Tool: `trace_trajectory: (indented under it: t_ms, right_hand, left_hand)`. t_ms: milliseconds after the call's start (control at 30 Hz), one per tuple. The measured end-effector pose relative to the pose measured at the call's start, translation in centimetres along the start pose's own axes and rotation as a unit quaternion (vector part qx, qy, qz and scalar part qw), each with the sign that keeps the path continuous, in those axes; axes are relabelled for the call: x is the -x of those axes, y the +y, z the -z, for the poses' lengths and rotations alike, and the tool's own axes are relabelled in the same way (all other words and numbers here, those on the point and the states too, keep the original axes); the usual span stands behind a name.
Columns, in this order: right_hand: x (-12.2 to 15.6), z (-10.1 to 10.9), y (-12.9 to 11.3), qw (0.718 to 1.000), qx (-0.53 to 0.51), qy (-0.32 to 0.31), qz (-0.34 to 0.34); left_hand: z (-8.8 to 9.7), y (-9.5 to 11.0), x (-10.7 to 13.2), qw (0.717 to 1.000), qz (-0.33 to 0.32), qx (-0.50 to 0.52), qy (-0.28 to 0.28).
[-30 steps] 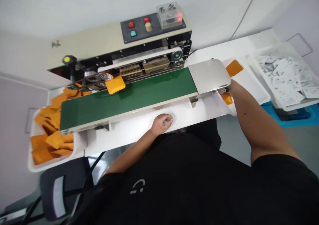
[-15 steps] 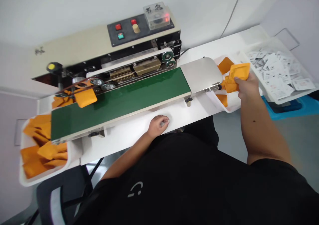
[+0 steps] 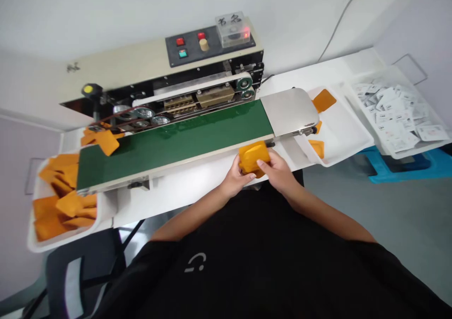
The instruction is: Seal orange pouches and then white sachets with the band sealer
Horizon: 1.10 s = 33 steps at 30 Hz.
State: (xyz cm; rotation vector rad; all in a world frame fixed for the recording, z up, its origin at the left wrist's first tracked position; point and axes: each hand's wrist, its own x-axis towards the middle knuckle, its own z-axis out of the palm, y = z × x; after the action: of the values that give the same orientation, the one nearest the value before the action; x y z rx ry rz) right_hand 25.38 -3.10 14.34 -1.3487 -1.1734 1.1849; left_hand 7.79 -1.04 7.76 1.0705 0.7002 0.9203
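My left hand is now joining my right hand, both grips clamping the orange, rectangular, plastic-looking pouches, so I'm apparently handling them two-handed.

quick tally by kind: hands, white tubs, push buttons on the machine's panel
Hands: 2 (left hand, right hand)
White tubs: 3 (leftmost tub, middle tub, rightmost tub)
Push buttons: 3 (left red button, right red button, teal button)
Total: 8
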Motion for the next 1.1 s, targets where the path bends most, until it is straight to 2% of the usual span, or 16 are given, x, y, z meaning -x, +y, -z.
trace_trajectory:
  t_ms: [67, 133, 267, 333, 433, 600, 800, 933, 1100]
  right_hand:
    - [-0.1, -1.2, 0.7, 0.997, 0.070, -0.011, 0.031]
    - [-0.3, -1.5, 1.1, 0.993, 0.101, 0.008, 0.056]
    - [-0.1, -1.3, 0.9, 0.990, 0.112, 0.022, 0.083]
    - [0.1, -1.2, 0.7, 0.992, 0.099, 0.014, 0.074]
    - [-0.4, -0.8, -0.1, 0.999, 0.033, 0.017, 0.017]
    - [-4.4, 1.4, -3.1, 0.987, -0.101, 0.117, -0.037]
    - [-10.9, 3.6, -6.7, 0.981, -0.113, 0.126, -0.098]
    - [-13.4, 3.5, -7.2, 0.978, -0.115, 0.130, -0.111]
    - [-14.9, 3.0, -6.6, 0.980, -0.111, 0.124, -0.111]
  left_hand:
    - [-0.3, -0.5, 0.0, 0.998, 0.019, 0.026, 0.048]
    - [-0.1, -1.0, 0.4, 0.995, 0.034, 0.027, 0.086]
    - [1.0, -1.4, 1.4, 0.992, 0.040, 0.030, 0.115]
    - [1.5, -1.5, 1.8, 0.990, 0.044, 0.035, 0.127]
    - [2.3, -1.8, 2.2, 0.990, 0.036, 0.019, 0.137]
    - [4.1, -2.6, 2.8, 0.990, 0.032, 0.005, 0.136]
    - [6.2, -3.8, 3.5, 0.987, 0.069, 0.024, 0.143]
    - [6.8, -4.2, 3.5, 0.988, 0.089, 0.022, 0.128]
    - [7.0, -3.9, 3.5, 0.991, 0.102, 0.000, 0.092]
